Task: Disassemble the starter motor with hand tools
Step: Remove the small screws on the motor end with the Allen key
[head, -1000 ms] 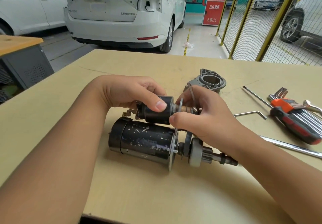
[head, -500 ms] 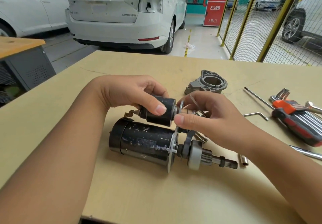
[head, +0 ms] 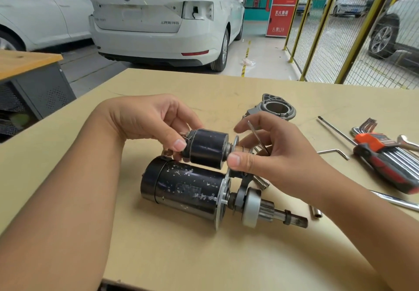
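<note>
Starter motor (head: 186, 191) partly stripped: nose housing (head: 275, 107) off beyond our fingers; left hand (head: 145, 118) grips solenoid (head: 207, 148), right hand (head: 269, 154) pinches hex key (head: 257, 135); armature remains.

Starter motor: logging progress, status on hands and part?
Left hand grips solenoid. Right hand pinches hex key. Starter motor on table; nothing obstructing.

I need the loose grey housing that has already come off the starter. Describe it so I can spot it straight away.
Start at the wooden table and find the black starter motor lying in the middle. Look past the right hand toward the far edge: the grey housing sits there alone. Unlike the slim tools to the right, it is a chunky cast ring with a wide round hole.
</note>
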The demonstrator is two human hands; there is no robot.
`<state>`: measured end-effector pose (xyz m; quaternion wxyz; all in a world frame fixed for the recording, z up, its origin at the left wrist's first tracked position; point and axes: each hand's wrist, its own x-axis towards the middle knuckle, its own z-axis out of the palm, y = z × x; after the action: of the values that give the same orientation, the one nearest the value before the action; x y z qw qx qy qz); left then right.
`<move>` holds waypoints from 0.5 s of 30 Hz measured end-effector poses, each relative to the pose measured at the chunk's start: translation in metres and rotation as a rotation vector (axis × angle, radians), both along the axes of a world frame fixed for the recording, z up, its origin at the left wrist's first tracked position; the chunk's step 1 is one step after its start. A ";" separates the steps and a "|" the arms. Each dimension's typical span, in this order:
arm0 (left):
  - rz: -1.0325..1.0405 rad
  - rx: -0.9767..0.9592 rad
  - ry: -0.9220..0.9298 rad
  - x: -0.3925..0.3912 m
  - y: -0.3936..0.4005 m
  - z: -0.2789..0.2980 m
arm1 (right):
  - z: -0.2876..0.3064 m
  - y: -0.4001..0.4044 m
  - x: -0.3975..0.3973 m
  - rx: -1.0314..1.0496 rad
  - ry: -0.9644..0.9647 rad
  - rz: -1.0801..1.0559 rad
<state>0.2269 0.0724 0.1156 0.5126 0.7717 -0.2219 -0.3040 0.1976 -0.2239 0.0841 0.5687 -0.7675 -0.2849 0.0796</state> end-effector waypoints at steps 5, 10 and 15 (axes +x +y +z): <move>-0.004 -0.050 -0.042 0.002 -0.007 -0.004 | 0.000 0.000 -0.001 -0.049 -0.001 -0.064; -0.021 -0.111 -0.074 0.005 -0.014 -0.009 | 0.003 0.001 0.002 -0.154 -0.053 -0.034; 0.022 -0.102 -0.175 0.003 -0.018 -0.007 | -0.003 0.003 -0.003 -0.098 -0.027 -0.118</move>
<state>0.2299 0.0540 0.1086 0.5333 0.7705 -0.2727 -0.2179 0.1944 -0.2209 0.0806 0.5304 -0.8109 -0.2424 0.0493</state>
